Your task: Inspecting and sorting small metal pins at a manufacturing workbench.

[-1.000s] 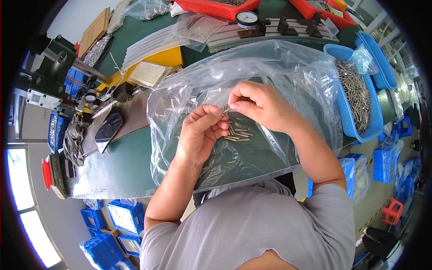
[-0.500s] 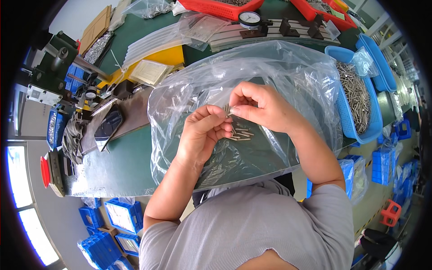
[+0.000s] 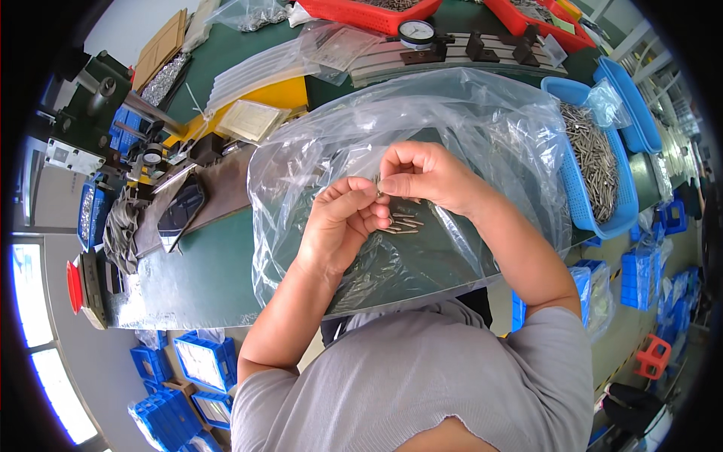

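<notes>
My left hand [image 3: 339, 226] and my right hand [image 3: 422, 177] meet over a large clear plastic bag [image 3: 467, 128] spread on the green table [image 3: 203, 271]. The right thumb and forefinger pinch a small metal pin [image 3: 377, 183]. The left hand's fingers are curled, touching the same pin from below. Several loose metal pins [image 3: 403, 224] lie on the plastic just under the hands. Whether the left hand hides more pins I cannot tell.
A blue tray [image 3: 580, 203] full of metal pins stands at the right. Red trays [image 3: 361, 11] and a dial gauge [image 3: 416, 32] sit at the back. Yellow board, clear bags and tools crowd the left. Blue crates [image 3: 203, 361] stand on the floor.
Both hands stay together over the bag. The fingers have shifted slightly around the pin; the bag and trays have not moved.
</notes>
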`<state>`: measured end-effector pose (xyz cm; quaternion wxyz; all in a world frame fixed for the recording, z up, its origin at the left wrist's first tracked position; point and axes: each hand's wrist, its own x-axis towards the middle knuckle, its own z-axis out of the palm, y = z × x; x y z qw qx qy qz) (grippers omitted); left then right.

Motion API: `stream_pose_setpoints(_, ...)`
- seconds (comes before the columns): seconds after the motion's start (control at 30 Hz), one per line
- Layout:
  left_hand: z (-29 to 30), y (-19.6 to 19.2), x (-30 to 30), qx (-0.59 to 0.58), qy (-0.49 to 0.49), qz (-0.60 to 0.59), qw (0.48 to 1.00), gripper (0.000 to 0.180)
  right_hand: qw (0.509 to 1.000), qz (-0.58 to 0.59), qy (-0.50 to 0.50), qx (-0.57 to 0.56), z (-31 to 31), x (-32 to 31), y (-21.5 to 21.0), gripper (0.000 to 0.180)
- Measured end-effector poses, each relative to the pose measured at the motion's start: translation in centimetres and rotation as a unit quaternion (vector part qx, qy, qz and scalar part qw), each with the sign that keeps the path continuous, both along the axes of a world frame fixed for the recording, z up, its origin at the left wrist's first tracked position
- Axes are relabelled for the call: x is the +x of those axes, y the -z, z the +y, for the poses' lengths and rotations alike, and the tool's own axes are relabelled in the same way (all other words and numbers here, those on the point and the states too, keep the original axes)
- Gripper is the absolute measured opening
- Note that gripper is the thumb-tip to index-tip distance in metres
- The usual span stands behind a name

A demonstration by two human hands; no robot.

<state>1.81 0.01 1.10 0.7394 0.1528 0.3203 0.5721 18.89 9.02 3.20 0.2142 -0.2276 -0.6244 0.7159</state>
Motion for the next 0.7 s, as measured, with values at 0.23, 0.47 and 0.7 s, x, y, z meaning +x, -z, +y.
stream_pose_setpoints(0.23,0.06,0.23,-0.01,0.003,-0.004,-0.003,1.000,0.007,1.000,-0.008,-0.010,-0.008,0.02,-0.07,0.09,0.018)
stream_pose_setpoints(0.47,0.05,-0.15,0.24,0.003,0.010,-0.026,1.000,0.008,0.999,0.015,0.025,0.028,-0.38,-0.22,-0.36,0.015)
stream_pose_setpoints(0.7,-0.05,-0.17,0.17,0.009,0.011,-0.053,0.998,0.009,0.998,0.008,0.034,0.050,-0.40,-0.16,-0.49,0.014)
